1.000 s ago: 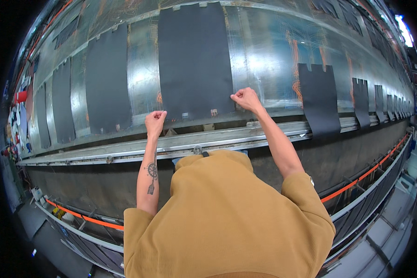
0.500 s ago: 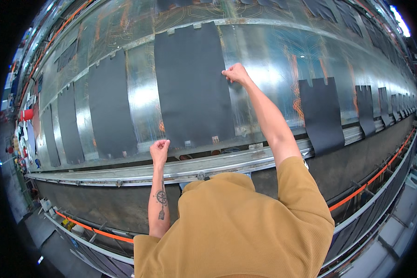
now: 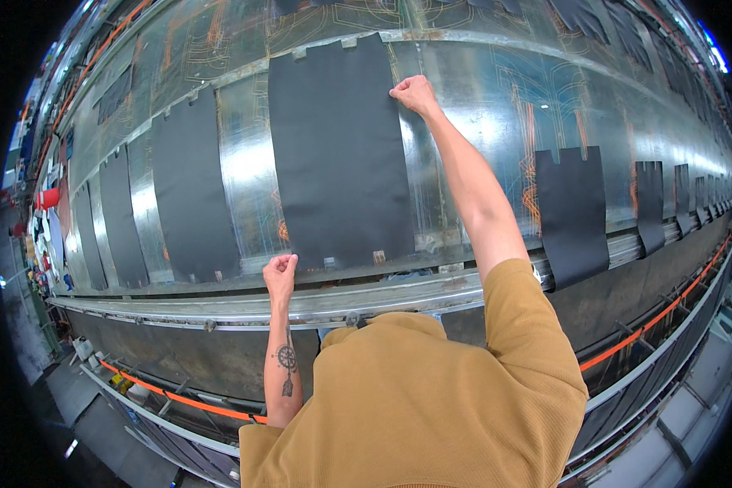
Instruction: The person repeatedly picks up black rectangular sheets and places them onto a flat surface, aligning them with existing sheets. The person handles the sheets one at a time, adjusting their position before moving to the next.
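Head view: a notched dark fabric panel (image 3: 337, 154) is lying nearly flat on the long, glossy work surface (image 3: 468, 138), its bottom sitting near the surface's near edge, before the metal rail (image 3: 398, 298). The left hand (image 3: 280, 275) is pinching the panel's near-left corner, thumb and fingertips together. The right hand (image 3: 416, 95) is reaching toward the far edge, fingers curled together at the panel's right side; whether cloth is between them cannot be told. This diagonal hold is probably keeping the panel straight. Rightward, another dark panel (image 3: 575, 213) is draping over the rail.
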`<state>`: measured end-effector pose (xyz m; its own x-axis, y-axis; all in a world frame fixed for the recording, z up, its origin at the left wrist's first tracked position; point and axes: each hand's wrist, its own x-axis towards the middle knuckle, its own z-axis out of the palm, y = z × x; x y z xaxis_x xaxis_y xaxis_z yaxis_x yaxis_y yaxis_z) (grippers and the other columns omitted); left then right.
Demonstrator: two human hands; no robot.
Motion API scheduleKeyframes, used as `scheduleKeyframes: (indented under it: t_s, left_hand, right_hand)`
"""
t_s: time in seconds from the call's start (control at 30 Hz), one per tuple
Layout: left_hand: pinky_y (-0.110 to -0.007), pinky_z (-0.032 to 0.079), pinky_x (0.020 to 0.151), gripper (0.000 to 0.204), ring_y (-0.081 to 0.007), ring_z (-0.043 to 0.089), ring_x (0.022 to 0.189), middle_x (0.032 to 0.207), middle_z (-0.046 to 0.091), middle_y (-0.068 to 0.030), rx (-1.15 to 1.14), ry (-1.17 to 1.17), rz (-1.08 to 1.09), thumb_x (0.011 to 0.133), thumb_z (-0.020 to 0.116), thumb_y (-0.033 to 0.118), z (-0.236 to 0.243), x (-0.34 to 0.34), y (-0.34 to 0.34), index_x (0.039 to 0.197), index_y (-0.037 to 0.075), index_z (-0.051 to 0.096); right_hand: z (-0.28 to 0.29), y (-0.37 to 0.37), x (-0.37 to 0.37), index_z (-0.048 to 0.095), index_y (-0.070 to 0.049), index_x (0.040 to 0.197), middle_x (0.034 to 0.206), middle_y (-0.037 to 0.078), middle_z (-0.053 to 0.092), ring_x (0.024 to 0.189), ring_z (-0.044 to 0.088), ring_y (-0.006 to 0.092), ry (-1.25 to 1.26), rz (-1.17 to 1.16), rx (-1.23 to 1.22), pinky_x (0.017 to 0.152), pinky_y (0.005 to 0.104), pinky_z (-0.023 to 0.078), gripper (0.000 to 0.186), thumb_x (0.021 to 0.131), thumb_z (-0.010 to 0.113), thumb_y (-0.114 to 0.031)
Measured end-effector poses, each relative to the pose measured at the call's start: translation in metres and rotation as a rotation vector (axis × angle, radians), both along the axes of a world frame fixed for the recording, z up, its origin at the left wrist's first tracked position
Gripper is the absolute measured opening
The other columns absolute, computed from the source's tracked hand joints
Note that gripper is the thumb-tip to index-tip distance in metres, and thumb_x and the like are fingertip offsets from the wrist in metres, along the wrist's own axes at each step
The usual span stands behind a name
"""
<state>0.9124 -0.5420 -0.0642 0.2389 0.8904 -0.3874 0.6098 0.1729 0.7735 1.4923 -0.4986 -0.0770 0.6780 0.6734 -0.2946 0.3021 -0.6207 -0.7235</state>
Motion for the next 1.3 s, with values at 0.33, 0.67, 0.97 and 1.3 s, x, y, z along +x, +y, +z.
scheduleKeyframes:
  t_s: [0.33,0.67,0.97,1.3]
  left_hand:
    - [-0.024,0.047,0.062,0.022,-0.0056,0.056,0.067,0.076,0.067,0.0001,0.009,0.01,0.004,0.09,0.082,0.018,-0.007,-0.003,0.001,0.092,-0.003,0.076]
    - [-0.025,0.047,0.061,0.025,-0.0061,0.056,0.064,0.071,0.067,-0.0003,0.034,0.044,-0.002,0.09,0.082,0.022,-0.007,-0.002,0.0,0.092,-0.002,0.076]
    - [-0.024,0.047,0.061,0.024,-0.0057,0.056,0.064,0.071,0.066,-0.0002,0.04,0.048,-0.011,0.089,0.083,0.021,-0.003,-0.001,-0.001,0.092,-0.002,0.077]
    - [-0.024,0.047,0.061,0.024,-0.0059,0.056,0.065,0.072,0.067,-0.0005,0.036,0.072,-0.024,0.09,0.083,0.02,0.0,0.0,0.001,0.092,-0.003,0.077]
  right_hand:
    - [-0.011,-0.003,0.0,0.081,-0.012,0.082,0.083,0.012,0.078,0.081,0.075,0.0264,-0.055,-0.001,0.052,0.082,0.0379,0.059,0.025,0.077,0.08,-0.036]
    - [-0.029,-0.001,0.009,0.08,-0.007,0.087,0.073,0.003,0.073,0.065,0.066,0.0138,0.008,0.04,0.056,0.065,0.0301,0.053,0.028,0.081,0.082,-0.034]
    - [-0.021,-0.001,0.003,0.079,-0.007,0.087,0.07,-0.001,0.07,0.057,0.06,0.0076,-0.025,0.024,0.025,0.058,0.0259,0.05,0.024,0.084,0.082,-0.031]
    - [-0.031,-0.002,0.01,0.082,-0.011,0.088,0.082,0.011,0.077,0.081,0.074,0.026,-0.057,0.05,0.034,0.08,0.0384,0.058,0.031,0.077,0.079,-0.04]
